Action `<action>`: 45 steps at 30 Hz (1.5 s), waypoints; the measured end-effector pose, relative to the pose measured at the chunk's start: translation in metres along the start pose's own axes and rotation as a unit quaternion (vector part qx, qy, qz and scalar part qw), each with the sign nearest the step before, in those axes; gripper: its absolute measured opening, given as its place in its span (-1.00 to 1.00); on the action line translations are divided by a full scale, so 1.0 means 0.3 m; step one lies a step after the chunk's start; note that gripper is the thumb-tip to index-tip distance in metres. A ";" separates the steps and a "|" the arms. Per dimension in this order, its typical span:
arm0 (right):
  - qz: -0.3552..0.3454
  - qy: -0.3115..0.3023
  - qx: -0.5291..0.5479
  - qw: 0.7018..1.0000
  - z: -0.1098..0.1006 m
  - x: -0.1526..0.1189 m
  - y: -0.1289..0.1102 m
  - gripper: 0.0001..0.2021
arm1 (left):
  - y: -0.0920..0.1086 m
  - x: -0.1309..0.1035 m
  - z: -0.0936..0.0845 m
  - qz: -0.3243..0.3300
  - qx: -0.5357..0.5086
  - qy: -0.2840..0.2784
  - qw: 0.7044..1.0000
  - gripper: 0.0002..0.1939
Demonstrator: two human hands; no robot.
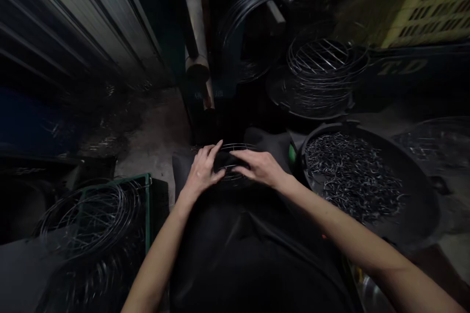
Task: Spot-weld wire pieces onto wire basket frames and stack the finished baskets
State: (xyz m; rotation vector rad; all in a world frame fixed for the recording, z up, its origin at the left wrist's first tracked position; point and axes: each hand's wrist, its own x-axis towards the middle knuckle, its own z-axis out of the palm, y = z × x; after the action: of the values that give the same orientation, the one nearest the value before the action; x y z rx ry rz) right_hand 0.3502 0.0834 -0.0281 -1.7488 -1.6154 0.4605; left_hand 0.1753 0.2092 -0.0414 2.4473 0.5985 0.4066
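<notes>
Between my hands is a small round wire rack [240,146], low in front of a black apron [244,249]; its curved wires show above and below my fingers. My left hand [204,168] is at the rack's left side, fingers curved over it and thumb pointing inward. On the right side, my right hand [260,164] holds the rack with thumb and forefinger spread along its wires. Both palms cover the rack's sides, so the exact finger contact is hidden.
A black pan of short bent metal pieces [348,176] stands at right. Behind it is a stack of round wire racks [323,76]. Wire rings lie over a green crate [149,205] at left. A machine with a thick rod [196,24] rises ahead; a yellow crate [433,5] sits back right.
</notes>
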 end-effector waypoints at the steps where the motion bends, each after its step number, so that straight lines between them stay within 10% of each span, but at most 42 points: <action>1: -0.019 -0.018 -0.042 0.999 0.014 -0.001 0.005 -0.63 | -0.004 0.006 0.006 -0.004 -0.002 0.001 1.000 -0.28; 20: -0.195 0.081 -0.323 0.923 -0.013 0.208 -0.055 -0.76 | -0.072 0.113 -0.131 0.025 0.018 0.148 0.988 -0.44; 45: -0.417 0.092 -0.345 0.836 -0.053 0.268 0.019 -0.72 | -0.113 0.086 -0.072 0.043 0.006 0.248 0.968 -0.47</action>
State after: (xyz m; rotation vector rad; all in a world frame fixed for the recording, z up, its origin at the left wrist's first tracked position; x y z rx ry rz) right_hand 0.3779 0.1575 -0.0051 -1.2419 -2.3369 -0.7721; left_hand 0.1774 0.2569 -0.0410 2.3916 0.6965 1.0713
